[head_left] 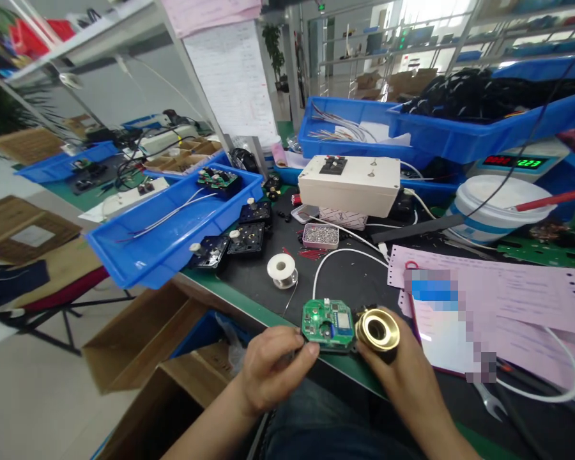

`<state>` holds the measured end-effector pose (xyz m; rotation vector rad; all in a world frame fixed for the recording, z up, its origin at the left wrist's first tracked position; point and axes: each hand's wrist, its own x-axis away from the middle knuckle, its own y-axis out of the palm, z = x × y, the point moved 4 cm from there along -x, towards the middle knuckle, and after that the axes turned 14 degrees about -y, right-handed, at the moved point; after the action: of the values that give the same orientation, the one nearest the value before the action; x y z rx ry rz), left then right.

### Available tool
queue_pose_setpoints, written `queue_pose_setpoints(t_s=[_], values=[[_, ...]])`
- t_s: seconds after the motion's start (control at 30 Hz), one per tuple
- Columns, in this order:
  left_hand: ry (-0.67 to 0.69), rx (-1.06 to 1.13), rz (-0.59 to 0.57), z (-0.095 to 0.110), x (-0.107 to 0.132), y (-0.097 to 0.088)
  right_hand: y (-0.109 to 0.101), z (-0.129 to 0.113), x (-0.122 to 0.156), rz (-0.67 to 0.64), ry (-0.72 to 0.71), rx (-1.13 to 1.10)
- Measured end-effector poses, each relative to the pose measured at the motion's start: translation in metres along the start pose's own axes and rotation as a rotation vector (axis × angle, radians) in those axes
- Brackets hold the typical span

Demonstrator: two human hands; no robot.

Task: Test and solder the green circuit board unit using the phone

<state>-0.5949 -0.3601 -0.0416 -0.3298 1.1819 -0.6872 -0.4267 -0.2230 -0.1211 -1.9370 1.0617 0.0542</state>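
Board point(333, 321), head view: held over near bench edge point(268, 314), bare mat point(349, 275) beyond; spool point(287, 278) sits up-left, phone point(443, 345) just beside the right hand point(402, 367), so less room there. Left hand point(278, 361): fingers curled, thumb and fingertips at the board's near-left corner. The right hand wraps partway round the brass ring point(388, 333) end. Component face up, tilted toward camera; long axis of board plus ring left-right, ring mouth facing up.
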Motion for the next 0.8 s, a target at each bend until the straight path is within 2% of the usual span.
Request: queue_pose_setpoints(t_s=[0.1, 0.2, 0.3, 0.33, 0.4, 0.47, 0.5, 0.57, 0.67, 0.73, 0.8], values=[[-0.045, 0.047, 0.005, 0.016, 0.007, -0.013, -0.022, -0.021, 0.008, 0.119, -0.172, 0.058], [-0.049, 0.114, -0.031, 0.032, 0.012, -0.021, -0.036, -0.048, 0.023, 0.085, -0.312, -0.096], [0.051, 0.143, -0.061, 0.048, 0.026, -0.023, -0.036, -0.067, 0.038, -0.086, -0.294, -0.356], [0.044, 0.173, -0.06, 0.05, 0.032, -0.023, -0.034, -0.07, 0.044, -0.134, -0.265, -0.429], [-0.029, 0.278, -0.038, 0.049, 0.047, -0.02, -0.031, -0.071, 0.054, -0.168, -0.204, -0.54], [-0.189, 0.412, -0.038, 0.043, 0.061, -0.016, -0.03, -0.071, 0.065, -0.134, -0.177, -0.59], [-0.261, 0.482, -0.077, 0.04, 0.068, -0.013, -0.03, -0.072, 0.071, -0.117, -0.183, -0.599], [-0.368, 0.614, -0.231, 0.039, 0.076, -0.007, -0.029, -0.074, 0.08, -0.11, -0.216, -0.605], [-0.426, 0.755, -0.475, 0.047, 0.079, -0.004, -0.028, -0.079, 0.091, -0.121, -0.25, -0.617], [-0.444, 0.797, -0.53, 0.053, 0.077, -0.007, -0.027, -0.08, 0.097, -0.124, -0.24, -0.623], [-0.466, 0.818, -0.537, 0.056, 0.076, -0.01, -0.026, -0.079, 0.101, -0.128, -0.221, -0.625]])
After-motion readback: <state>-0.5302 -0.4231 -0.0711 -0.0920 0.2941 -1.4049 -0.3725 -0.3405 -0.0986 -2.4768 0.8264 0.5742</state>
